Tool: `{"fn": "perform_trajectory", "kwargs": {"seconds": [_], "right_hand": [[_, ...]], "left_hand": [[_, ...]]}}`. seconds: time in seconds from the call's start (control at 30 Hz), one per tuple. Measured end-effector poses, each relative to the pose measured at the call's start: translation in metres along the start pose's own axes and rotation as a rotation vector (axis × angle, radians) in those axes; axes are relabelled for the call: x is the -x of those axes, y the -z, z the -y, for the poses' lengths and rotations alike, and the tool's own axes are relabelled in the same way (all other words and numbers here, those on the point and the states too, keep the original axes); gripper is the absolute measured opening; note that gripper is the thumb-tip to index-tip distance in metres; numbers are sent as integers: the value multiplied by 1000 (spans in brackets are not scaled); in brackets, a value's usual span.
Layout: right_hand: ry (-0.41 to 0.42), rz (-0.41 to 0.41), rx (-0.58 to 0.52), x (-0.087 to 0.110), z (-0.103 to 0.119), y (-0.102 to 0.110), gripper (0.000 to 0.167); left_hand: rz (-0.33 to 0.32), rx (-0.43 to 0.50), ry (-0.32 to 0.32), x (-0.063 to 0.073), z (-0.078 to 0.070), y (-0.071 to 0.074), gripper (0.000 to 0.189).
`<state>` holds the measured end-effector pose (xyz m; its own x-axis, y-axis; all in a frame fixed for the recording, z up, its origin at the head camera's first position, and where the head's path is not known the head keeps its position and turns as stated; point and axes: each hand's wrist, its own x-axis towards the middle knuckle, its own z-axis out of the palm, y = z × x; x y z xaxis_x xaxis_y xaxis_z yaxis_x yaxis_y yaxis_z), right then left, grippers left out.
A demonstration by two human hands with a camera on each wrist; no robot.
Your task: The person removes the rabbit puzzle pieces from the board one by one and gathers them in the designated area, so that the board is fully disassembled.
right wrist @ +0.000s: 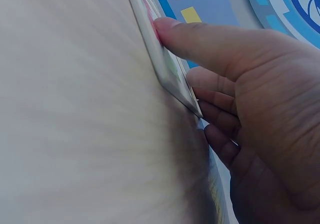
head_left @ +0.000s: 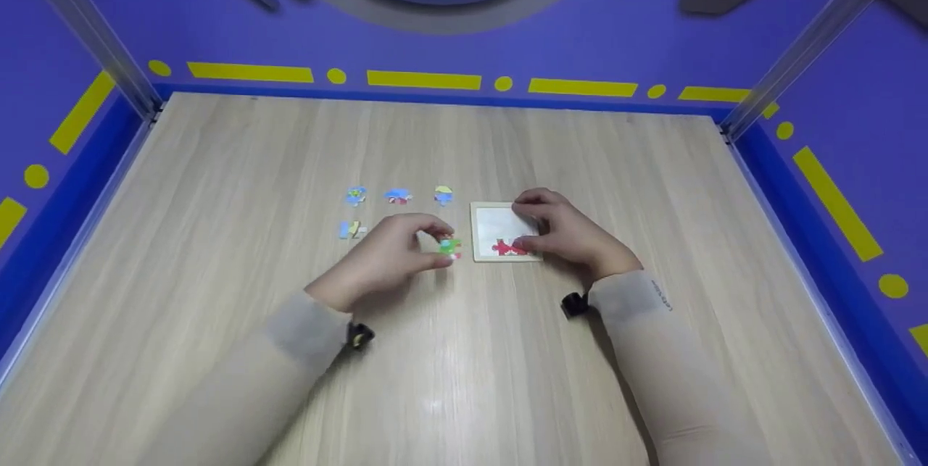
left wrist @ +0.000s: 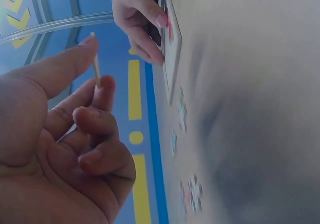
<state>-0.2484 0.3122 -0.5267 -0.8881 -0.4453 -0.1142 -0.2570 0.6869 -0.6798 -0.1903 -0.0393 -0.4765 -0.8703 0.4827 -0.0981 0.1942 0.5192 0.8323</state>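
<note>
My left hand (head_left: 388,252) pinches a green, white and red jigsaw piece (head_left: 449,246) between thumb and fingertips, just left of the square puzzle tray (head_left: 474,234). In the left wrist view this thin piece (left wrist: 96,67) is edge-on and raised off the table. My right hand (head_left: 576,234) holds the tray at its right side, the thumb touching a red piece (head_left: 502,247) that lies along the near rim. Under that hand the right part of the tray is hidden. The right wrist view has the thumb (right wrist: 172,34) over the tray and the fingers bent at its edge.
Left of the tray lie several loose jigsaw pieces: a blue-green one (head_left: 355,196), a blue and red one (head_left: 398,196), a yellow and blue one (head_left: 443,195) and a blue-yellow one (head_left: 352,230). Blue walls (head_left: 326,31) enclose the wooden table (head_left: 435,386).
</note>
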Motion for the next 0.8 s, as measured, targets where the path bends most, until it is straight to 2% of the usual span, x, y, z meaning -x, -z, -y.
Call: {"fn": "perform_trajectory", "kwargs": {"seconds": [0.13, 0.23, 0.43, 0.6, 0.8], "right_hand": [[7, 7, 8, -1, 1, -1, 74], [4, 6, 13, 0, 2, 0, 74], [-12, 4, 13, 2, 2, 2, 74], [-30, 4, -1, 3, 2, 4, 75], [-24, 5, -11, 2, 1, 3, 75]], "left_hand": [[-21, -3, 14, 28, 19, 21, 38], [-35, -28, 54, 47, 35, 36, 36], [-28, -65, 115, 75, 58, 55, 39], [-21, -89, 136, 84, 66, 61, 37], [-19, -114, 127, 85, 74, 63, 33]]}}
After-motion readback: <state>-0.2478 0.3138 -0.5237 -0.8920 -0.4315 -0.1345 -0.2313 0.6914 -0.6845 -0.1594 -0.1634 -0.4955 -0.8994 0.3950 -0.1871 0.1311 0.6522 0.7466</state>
